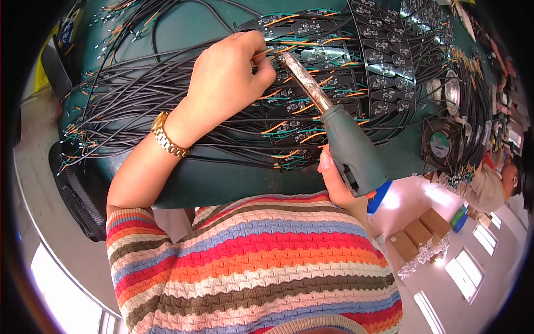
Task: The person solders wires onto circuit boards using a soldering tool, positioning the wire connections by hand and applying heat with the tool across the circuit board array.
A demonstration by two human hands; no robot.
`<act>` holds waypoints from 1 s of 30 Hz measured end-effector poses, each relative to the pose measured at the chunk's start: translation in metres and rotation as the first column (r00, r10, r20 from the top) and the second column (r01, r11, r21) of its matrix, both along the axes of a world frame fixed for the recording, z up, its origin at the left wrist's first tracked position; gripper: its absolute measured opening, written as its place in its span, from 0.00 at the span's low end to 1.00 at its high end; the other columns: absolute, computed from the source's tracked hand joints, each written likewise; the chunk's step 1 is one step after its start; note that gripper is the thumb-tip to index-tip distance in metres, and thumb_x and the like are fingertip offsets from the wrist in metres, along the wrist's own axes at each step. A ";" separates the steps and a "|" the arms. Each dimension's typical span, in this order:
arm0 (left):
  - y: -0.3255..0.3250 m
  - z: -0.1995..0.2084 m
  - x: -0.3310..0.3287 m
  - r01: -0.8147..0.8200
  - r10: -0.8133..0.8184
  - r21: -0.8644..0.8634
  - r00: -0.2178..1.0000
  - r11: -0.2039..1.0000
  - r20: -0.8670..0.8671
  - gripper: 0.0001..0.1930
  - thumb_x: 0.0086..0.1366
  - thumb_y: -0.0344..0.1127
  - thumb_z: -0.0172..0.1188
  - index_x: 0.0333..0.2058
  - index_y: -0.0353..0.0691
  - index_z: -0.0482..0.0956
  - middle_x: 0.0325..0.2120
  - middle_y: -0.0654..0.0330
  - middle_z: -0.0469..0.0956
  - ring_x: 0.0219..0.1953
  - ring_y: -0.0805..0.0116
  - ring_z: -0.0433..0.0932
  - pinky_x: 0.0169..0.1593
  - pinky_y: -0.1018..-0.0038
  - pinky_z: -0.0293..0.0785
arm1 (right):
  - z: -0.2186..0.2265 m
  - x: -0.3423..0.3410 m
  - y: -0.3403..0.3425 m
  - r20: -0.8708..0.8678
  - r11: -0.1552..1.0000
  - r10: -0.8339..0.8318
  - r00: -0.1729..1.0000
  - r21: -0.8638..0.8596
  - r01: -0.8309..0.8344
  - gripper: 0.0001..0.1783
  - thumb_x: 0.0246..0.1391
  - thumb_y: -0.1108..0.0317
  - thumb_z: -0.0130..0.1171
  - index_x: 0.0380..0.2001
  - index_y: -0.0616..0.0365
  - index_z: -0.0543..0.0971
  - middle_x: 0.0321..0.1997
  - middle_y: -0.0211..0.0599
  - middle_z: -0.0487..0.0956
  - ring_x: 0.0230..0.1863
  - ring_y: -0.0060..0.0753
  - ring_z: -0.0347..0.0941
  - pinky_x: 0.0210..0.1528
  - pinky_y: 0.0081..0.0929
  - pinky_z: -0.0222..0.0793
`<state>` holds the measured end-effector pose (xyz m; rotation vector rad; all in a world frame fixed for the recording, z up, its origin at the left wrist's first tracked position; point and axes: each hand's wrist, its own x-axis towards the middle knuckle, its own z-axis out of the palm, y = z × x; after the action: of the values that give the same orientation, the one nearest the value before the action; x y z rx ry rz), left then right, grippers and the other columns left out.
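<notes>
My right hand [338, 186] is closed round the dark green handle of a soldering iron [356, 147], mostly hidden behind it. The iron's worn metal shaft slants up and left, its tip close to my left fingertips. Wearing a gold watch [161, 135] on its wrist, my left hand [231, 69] pinches a thin orange wire [260, 54] at a cable end. Just beyond the fingers lie black circuit boards [311, 80] in a panel, with orange and green wires on them. Black cables [139, 94] run from the boards leftward under my left forearm.
More bare black boards [384, 55] stand in a panel to the right. A small fan [441, 143] sits at the table's right end, beside bundled cables [478, 106]. The green table [222, 186] has a black mesh chair back [80, 192] at its left. Another person [489, 183] is at the far right.
</notes>
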<state>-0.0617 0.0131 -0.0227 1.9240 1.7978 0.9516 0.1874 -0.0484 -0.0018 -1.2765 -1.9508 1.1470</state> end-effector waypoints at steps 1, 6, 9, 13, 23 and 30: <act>0.000 0.000 0.000 0.002 -0.002 0.007 1.000 1.000 0.003 0.06 0.50 0.30 0.59 0.23 0.36 0.71 0.22 0.52 0.74 0.26 0.50 0.76 0.30 0.60 0.72 | 0.000 0.000 0.000 0.007 1.000 0.004 1.000 0.019 -0.004 0.08 0.42 0.78 0.59 0.30 0.61 0.79 0.28 0.38 0.79 0.27 0.38 0.76 0.31 0.27 0.73; 0.000 0.000 -0.001 -0.004 0.004 0.007 1.000 1.000 -0.005 0.06 0.50 0.30 0.59 0.23 0.36 0.71 0.22 0.52 0.74 0.26 0.49 0.76 0.30 0.60 0.72 | -0.003 0.000 0.000 -0.031 0.993 0.094 0.995 0.067 -0.092 0.06 0.56 0.76 0.55 0.38 0.62 0.74 0.26 0.29 0.74 0.26 0.19 0.70 0.30 0.19 0.67; 0.002 0.000 0.000 -0.003 0.003 0.018 1.000 1.000 -0.013 0.06 0.51 0.29 0.60 0.24 0.35 0.71 0.21 0.53 0.74 0.25 0.54 0.74 0.30 0.64 0.71 | -0.006 0.003 -0.002 -0.069 0.997 -0.073 0.995 -0.022 0.071 0.06 0.42 0.77 0.60 0.28 0.62 0.79 0.27 0.37 0.79 0.26 0.37 0.76 0.30 0.27 0.73; 0.002 0.003 0.003 -0.002 0.002 0.025 1.000 1.000 -0.008 0.07 0.50 0.30 0.59 0.22 0.36 0.71 0.22 0.51 0.75 0.26 0.49 0.76 0.31 0.60 0.72 | -0.001 0.017 -0.004 -0.446 0.981 -0.191 0.874 -0.109 0.158 0.15 0.52 0.82 0.54 0.46 0.68 0.73 0.36 0.39 0.76 0.24 0.24 0.71 0.28 0.23 0.70; -0.002 0.002 0.001 -0.030 0.030 -0.027 1.000 0.999 0.009 0.06 0.50 0.30 0.59 0.23 0.35 0.72 0.22 0.50 0.76 0.27 0.49 0.77 0.32 0.60 0.73 | 0.096 0.023 0.077 -0.195 0.923 -0.243 0.950 0.255 0.288 0.10 0.52 0.75 0.62 0.39 0.63 0.78 0.30 0.32 0.80 0.20 0.16 0.71 0.21 0.16 0.66; 0.001 0.002 -0.008 0.099 -0.101 0.049 0.994 0.994 0.039 0.08 0.54 0.32 0.60 0.26 0.32 0.74 0.22 0.48 0.77 0.28 0.49 0.78 0.34 0.62 0.74 | 0.229 0.029 0.180 0.169 0.845 -0.245 0.955 0.520 0.125 0.12 0.52 0.60 0.61 0.26 0.59 0.79 0.15 0.26 0.71 0.16 0.17 0.65 0.16 0.17 0.56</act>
<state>-0.0693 0.0144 -0.0208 1.9868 1.6538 1.0005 0.2168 0.1320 0.2274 -1.3045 -2.0475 0.3545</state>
